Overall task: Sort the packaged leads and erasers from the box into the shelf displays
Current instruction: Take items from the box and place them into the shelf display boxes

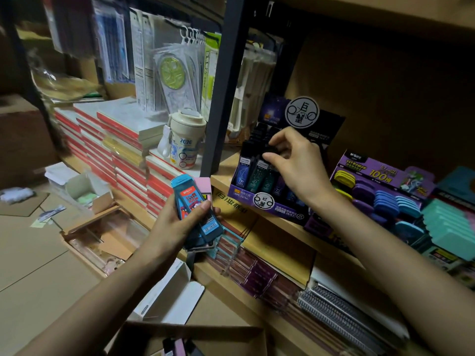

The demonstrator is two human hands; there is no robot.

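The right grip, just right of centre in the frame, pinches a small dark case between thumb and fingertips over the back rows of the purple display. The case is blurred, so I cannot tell whether it is already seated in a slot or only hovering above one. The left grip, at centre, is clenched round a fanned stack of blue lead packs with a pink pack behind them, the thumb pressing across the top one. The box with more stock sits at the bottom edge.

The likeliest slip is at the display: its rows look tightly filled, and a case pushed in at an angle could jam against its neighbours or knock one over. A light pinch on so small a case could also let it fall behind the cardboard, where it would be hard to find.

The stack is the second risk — slick packs held mostly by one thumb could slide apart and drop to the cluttered floor at lower left while attention is on the other hand.

Dim light makes a mis-sort plausible too, the dark cases looking much alike.
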